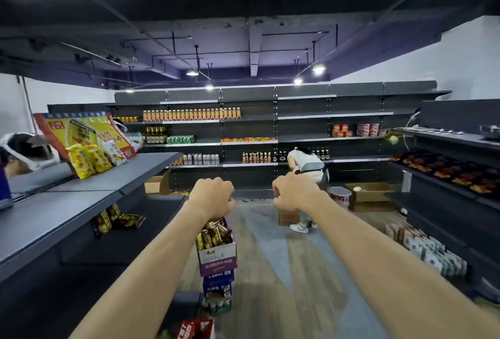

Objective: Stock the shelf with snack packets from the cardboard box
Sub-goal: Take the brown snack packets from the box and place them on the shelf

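Note:
A purple-and-white cardboard box (216,256) stands on a stack of cartons in the aisle, full of brown-and-yellow snack packets (215,233). My left hand (212,198) is directly above it, fingers curled down round the top of a packet that sticks out of the box. My right hand (295,192) hovers to the right at the same height, fingers curled, with nothing visible in it. The grey shelf unit (62,219) runs along my left. Matching brown-and-yellow packets (119,221) lie on its lower level, and yellow packets (89,160) stand on its upper level.
Another person (307,162) bends over at the back shelves of bottles and cans. Open cardboard boxes (370,194) and a red-and-white tub (339,195) sit on the floor beyond. White packages (433,252) line the floor under the right-hand shelves. A red carton (194,329) is near my feet.

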The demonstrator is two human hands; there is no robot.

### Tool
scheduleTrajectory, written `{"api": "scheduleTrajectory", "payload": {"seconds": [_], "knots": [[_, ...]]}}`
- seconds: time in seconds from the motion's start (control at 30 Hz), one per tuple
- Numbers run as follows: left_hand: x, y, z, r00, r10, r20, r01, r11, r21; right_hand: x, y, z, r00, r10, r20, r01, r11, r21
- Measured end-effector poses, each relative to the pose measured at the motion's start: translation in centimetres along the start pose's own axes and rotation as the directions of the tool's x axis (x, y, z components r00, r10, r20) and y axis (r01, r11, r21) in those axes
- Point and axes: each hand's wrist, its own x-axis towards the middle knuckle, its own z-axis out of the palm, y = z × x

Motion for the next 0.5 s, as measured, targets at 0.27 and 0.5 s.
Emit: {"api": "scheduleTrajectory", "payload": {"seconds": [0.27, 0.5], "knots": [[10.2, -4.0, 8.9, 0.994, -0.088, 0.060, 0.091, 0.995, -0.051, 12.7, 1.8, 7.1, 0.999, -0.029, 0.015, 0.029, 0.999, -0.027], [22.6, -6.5, 15.5, 0.978, -0.181, 0.108, 0.186, 0.982, -0.040, 27.0, 7.5, 10.9, 0.995, -0.099, 0.019, 0.095, 0.984, 0.149]]}}
